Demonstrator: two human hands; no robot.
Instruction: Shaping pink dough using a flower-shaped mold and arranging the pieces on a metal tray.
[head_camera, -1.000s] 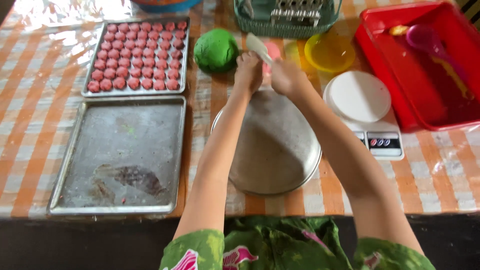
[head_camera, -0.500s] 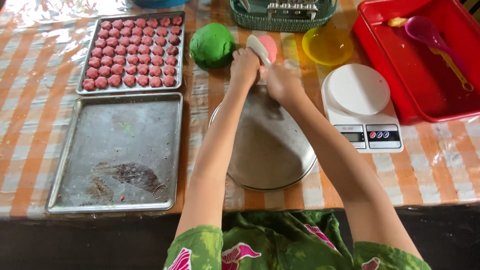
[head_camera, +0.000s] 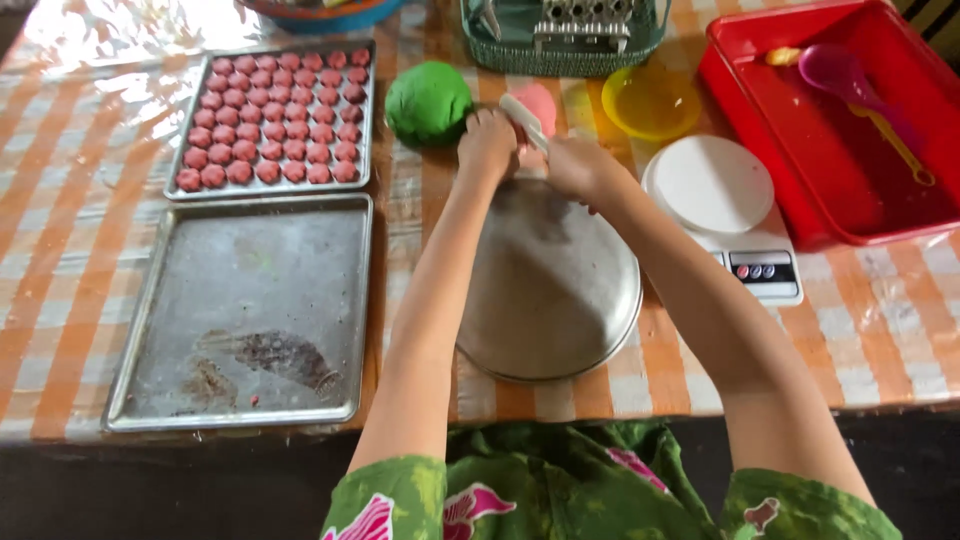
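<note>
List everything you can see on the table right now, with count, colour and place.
Tray of small dough balls: one, pink balls, far left.
Bare metal tray: one, grey, near left.
Dough ball: one, green, far centre.
Round metal plate: one, silver, centre.
Plastic bowl: one, yellow, far right of centre.
Kitchen scale: one, white, right.
Plastic tub: one, red, far right, holding a pink scoop.
Left hand, right hand: together on a white scraper.

Two metal baking trays on the table: the far tray packed with pink dough pieces, six rows of seven, forty-two in all, and the near tray bare. One green dough ball, one round metal plate, one yellow bowl. One white kitchen scale, one red tub with one purple spoon.
</note>
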